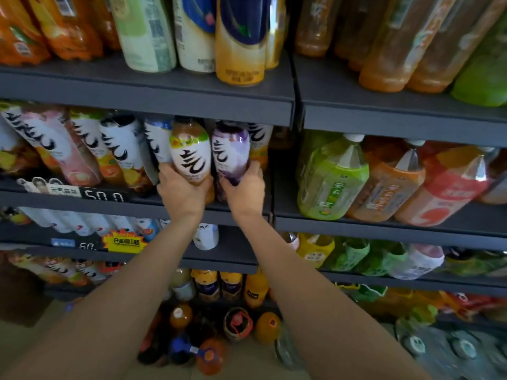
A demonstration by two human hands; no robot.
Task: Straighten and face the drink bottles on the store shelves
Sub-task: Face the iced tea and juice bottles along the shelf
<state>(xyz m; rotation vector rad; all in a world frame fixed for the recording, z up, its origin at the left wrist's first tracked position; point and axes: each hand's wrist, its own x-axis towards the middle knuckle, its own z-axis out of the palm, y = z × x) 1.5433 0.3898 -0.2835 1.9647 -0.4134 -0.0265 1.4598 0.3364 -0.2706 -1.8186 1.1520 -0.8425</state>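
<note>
Both my arms reach forward and up to the middle shelf (142, 204), forearms bare and nearly parallel, wrists bent back a little. My left hand (182, 192) wraps the lower part of the amber bottle (190, 152) from underneath, fingers curled round its left side and thumb toward the right, so that hand is closed on it. My right hand (245, 192) cups the lower part of the purple bottle (231, 150) in the same way, fingers curling up its right flank, holding it firmly. The two bottles stand just beside each other between my hands, nearly touching, their white labels with the black brush character turned toward me, both leaning slightly back under the shelf above.

To the left of my left hand runs a row of like-labelled bottles (82, 149), tilted and facing various ways. Below that hand, on the shelf edge, sits a black price tag (105, 196). Beyond my right hand, in the next bay, stand large tea bottles (332, 179) in green, orange and red. Under my forearms lower shelves hold more drinks, and a yellow promotion sticker (124, 241) lies left of my left forearm.
</note>
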